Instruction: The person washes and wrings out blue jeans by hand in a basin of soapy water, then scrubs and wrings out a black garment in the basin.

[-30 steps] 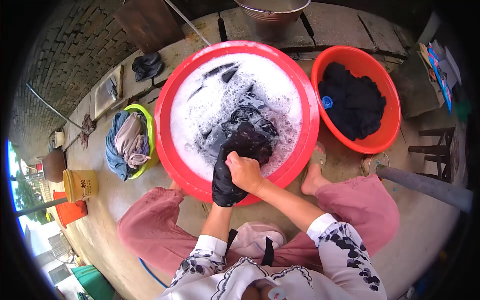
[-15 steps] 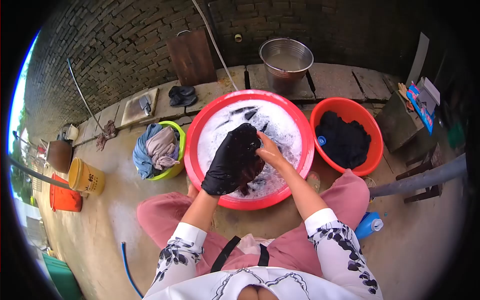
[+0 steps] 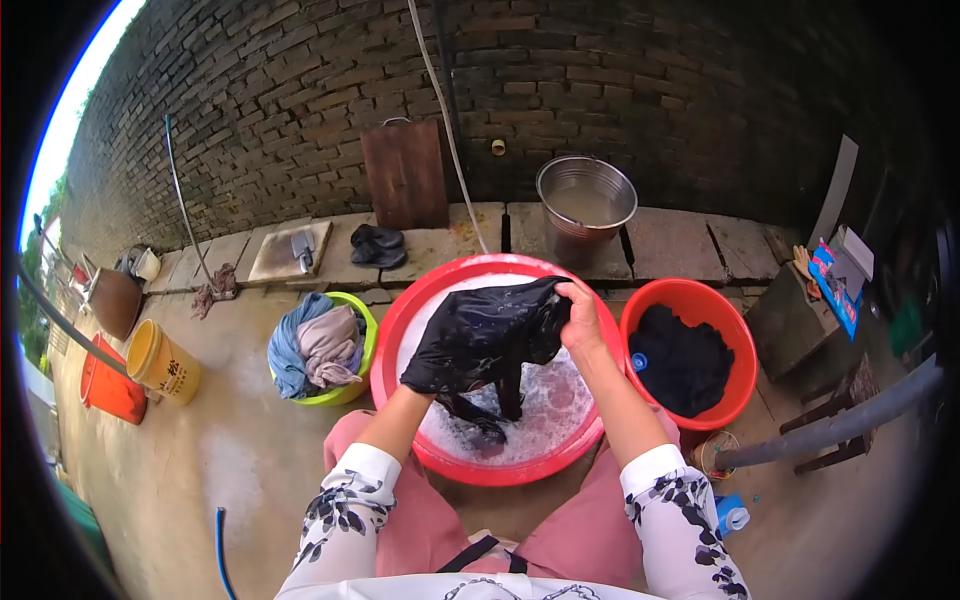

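A wet black garment [image 3: 475, 335] is stretched between my hands above the large red basin [image 3: 405, 440], which holds white suds. My left hand is inside or under the cloth, so its fingers are hidden; only the wrist and forearm show. The fingers of my right hand [image 3: 580, 315] are closed on the garment's upper right edge. The lower end of the cloth hangs down into the foam. On the right, a smaller red basin [image 3: 740, 395] holds dark clothes [image 3: 685, 360] and a blue round cap [image 3: 639, 362].
Left of the suds stands a green tub [image 3: 371, 350] with blue and beige clothes [image 3: 325, 345]. A metal bucket [image 3: 580, 240] stands behind, near the brick wall. Yellow [image 3: 165, 365] and orange buckets [image 3: 110, 385] are far left. A blue bottle [image 3: 733, 515] and a stool [image 3: 835, 420] are right.
The garment has come up out of the suds and is spread wider. My right hand has moved up and right with its edge. The view has tilted up toward the wall.
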Motion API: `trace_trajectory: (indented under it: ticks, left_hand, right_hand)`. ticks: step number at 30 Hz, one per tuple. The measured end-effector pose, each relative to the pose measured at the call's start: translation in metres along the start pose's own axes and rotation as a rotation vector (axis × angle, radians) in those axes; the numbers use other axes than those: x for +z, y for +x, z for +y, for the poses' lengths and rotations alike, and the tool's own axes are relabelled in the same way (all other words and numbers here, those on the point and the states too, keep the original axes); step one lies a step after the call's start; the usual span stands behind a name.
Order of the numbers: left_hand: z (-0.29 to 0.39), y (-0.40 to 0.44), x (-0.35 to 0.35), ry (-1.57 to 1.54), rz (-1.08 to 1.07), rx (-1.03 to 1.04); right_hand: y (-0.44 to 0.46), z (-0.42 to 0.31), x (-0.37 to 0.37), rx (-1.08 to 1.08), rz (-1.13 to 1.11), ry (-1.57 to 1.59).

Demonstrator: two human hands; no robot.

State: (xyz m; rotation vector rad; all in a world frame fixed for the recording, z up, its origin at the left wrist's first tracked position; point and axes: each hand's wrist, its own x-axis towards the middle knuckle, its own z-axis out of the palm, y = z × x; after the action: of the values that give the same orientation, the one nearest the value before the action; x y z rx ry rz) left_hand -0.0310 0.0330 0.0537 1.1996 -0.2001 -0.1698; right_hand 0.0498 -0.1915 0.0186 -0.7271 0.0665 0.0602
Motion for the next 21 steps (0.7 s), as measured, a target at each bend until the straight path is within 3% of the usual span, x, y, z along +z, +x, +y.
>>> trace_trajectory:
  ticks: [1,3,4,5,6,7,8,10,12,13,14,17,18,20,21]
  left_hand:
    - [-0.01,0.004,0.001,0.125,0.0,0.037]
    - [-0.027,0.008,0.004,0.561,0.023,0.18]
    - [-0.031,0.013,0.005,0.679,0.05,0.211]
    - [-0.041,0.024,-0.003,0.053,-0.007,0.0]
    - [-0.059,0.036,-0.015,-0.578,-0.058,-0.214]
    - [-0.1,0.041,-0.036,-0.294,-0.143,0.123]
    - [-0.14,0.045,-0.057,-0.303,-0.137,0.119]
    - [-0.142,0.036,-0.044,-0.901,-0.117,0.335]
    - [-0.072,0.034,-0.007,-0.307,0.178,-0.056]
    - [-0.034,0.022,0.03,-0.226,0.259,-0.127]
    - [-0.047,0.02,0.022,-0.214,0.188,-0.189]
    - [-0.08,0.027,-0.008,0.062,0.206,0.002]
    - [-0.065,0.033,-0.003,-0.491,0.249,-0.164]
    - [-0.126,0.047,-0.071,-0.389,0.127,-0.051]
    - [-0.125,0.049,-0.073,-0.391,0.129,-0.052]
  right_hand:
    - [-0.003,0.009,0.01,-0.144,0.068,-0.15]
    - [-0.007,0.035,0.015,-0.122,0.124,-0.459]
    - [-0.006,0.058,0.012,-0.282,0.058,-0.855]
    - [-0.026,0.064,0.04,-0.474,-0.086,-0.989]
    - [-0.045,0.07,0.067,-0.516,-0.195,-1.106]
    - [-0.062,0.074,0.088,-0.484,-0.324,-1.27]
    - [-0.072,0.073,0.101,-0.605,-0.47,-1.42]
    - [-0.064,0.083,0.1,-0.711,-0.46,-1.456]
    - [-0.022,0.091,0.069,-0.688,-0.147,-1.52]
    - [-0.001,0.093,0.046,-0.707,-0.112,-1.63]
    - [0.014,0.097,0.029,-0.724,-0.078,-1.735]
    - [0.016,0.114,0.026,-1.024,-0.174,-1.738]
    - [0.008,0.117,0.038,-0.903,-0.151,-1.545]
    - [-0.037,0.109,0.083,-0.754,-0.219,-1.343]
    - [-0.055,0.106,0.093,-0.754,-0.304,-1.331]
